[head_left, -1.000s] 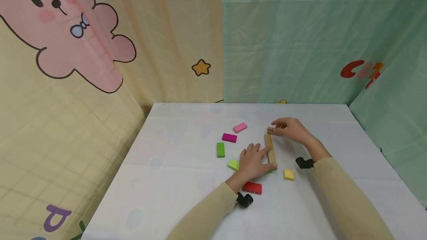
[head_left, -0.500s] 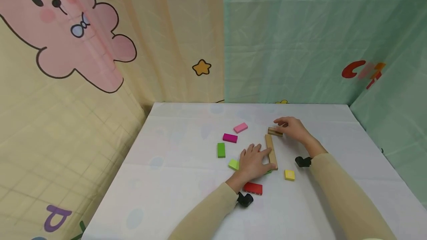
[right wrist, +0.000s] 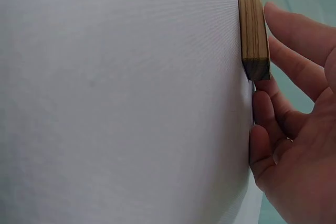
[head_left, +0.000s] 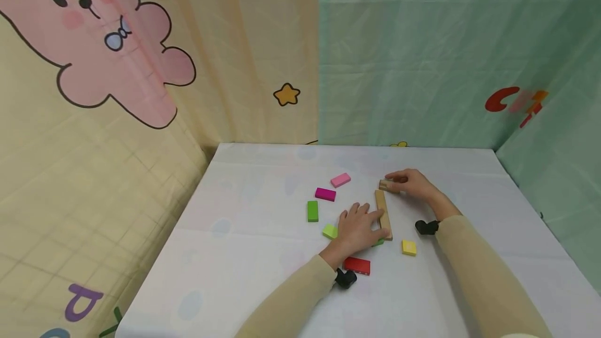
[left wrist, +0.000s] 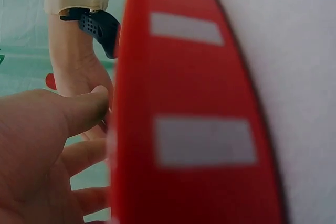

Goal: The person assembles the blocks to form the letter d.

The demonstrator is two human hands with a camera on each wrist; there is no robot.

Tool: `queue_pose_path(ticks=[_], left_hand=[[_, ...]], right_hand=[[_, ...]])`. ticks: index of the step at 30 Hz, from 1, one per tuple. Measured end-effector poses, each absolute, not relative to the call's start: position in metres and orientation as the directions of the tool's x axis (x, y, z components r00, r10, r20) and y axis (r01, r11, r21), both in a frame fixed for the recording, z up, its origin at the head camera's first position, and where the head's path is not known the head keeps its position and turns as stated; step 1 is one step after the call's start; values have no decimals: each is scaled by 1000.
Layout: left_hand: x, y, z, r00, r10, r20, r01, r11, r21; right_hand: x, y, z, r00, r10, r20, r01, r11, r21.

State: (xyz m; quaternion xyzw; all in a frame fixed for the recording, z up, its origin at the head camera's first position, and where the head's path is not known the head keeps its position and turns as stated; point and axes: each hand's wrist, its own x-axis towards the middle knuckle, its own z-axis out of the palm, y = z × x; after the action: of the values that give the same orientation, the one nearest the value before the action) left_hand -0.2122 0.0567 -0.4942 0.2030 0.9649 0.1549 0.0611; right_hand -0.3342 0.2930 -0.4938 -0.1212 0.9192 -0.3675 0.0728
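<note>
1. Right hand [head_left: 415, 185]: nearly closed, pinching a short wooden block [head_left: 385, 184] between thumb and fingers, just beyond the far end of the wooden strip [head_left: 381, 201].
2. Left hand [head_left: 358, 229]: loosely spread and gripping nothing, forefinger laid on the strip, thumb by its near end.
3. Main risk, probably: bumping the strip's far end with the block — cause, too hard a push or a crooked approach — and knocking it askew.
4. Also possible: strip sliding under a light left touch, or the block twisting in so narrow a pinch.
5. Likely to be nudged by a careless left hand or wrist: the green block [head_left: 378, 243] beside the thumb and the red block [head_left: 357, 266] beside the wrist. Less exposed: the yellow block [head_left: 409, 248], near the strip but apart.
6. Look of the block: brown, squared, dark-striped along its length, with a darker end face; set across the strip's line. Strip: paler, long, narrow, plain — one piece or several, impossible to tell with the forefinger over it.
</note>
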Motion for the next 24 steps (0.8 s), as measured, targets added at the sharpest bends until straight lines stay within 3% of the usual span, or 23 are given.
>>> queue_pose_path(ticks=[14, 24], left_hand=[[-212, 60, -492, -908, 417, -42, 387, 874, 295], [-215, 57, -495, -898, 438, -44, 405, 861, 306]], right_hand=[[-331, 291, -494, -967, -254, -17, -176, 716, -675], [-328, 287, -495, -984, -176, -23, -110, 705, -701]])
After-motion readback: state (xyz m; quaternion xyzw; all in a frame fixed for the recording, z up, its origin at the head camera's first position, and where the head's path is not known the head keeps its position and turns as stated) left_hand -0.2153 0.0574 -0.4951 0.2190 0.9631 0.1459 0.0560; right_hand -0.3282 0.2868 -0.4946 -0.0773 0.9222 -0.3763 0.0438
